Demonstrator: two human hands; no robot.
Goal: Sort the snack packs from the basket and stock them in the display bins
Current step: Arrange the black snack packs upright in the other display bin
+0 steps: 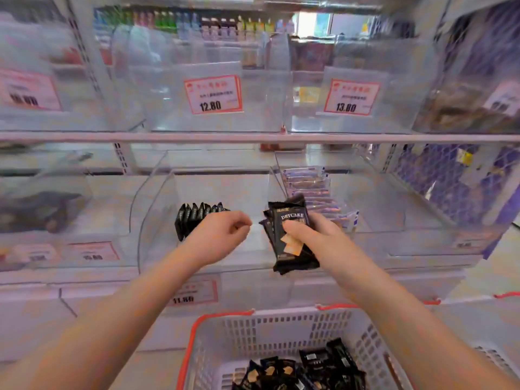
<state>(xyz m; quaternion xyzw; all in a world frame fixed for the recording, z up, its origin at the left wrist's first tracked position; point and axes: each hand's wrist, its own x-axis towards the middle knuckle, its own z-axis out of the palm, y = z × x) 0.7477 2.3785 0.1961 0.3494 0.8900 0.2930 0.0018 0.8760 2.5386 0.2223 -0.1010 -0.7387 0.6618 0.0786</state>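
Over the clear plastic display bin (157,220) on the lower shelf, your right hand (315,237) grips a fanned stack of glossy black snack packs (289,235), thumb pressed across the front one, which reads DRYCAKE above a picture of pale square crackers. Your left hand (219,235) hangs just beside that stack with its fingers loosely curled and nothing in them. Behind your left wrist, a row of the same black packs (194,218) stands upright on edge inside the bin, their crimped tops showing. One compartment to the right, flat pale blue packets (312,190) lie in an overlapping line running toward the back.

Below your forearms sits a white slotted plastic basket (281,327) with a red rim and handles, and more black packs (306,367) lie jumbled at its bottom.

Bins on the shelf above are transparent and curved-walled, with red-bordered price cards (213,94) marked 12.80 and 13.00. A white shelf rail (253,137) runs across between the two levels. Far behind, blurred bottles (197,23) line a shop shelf
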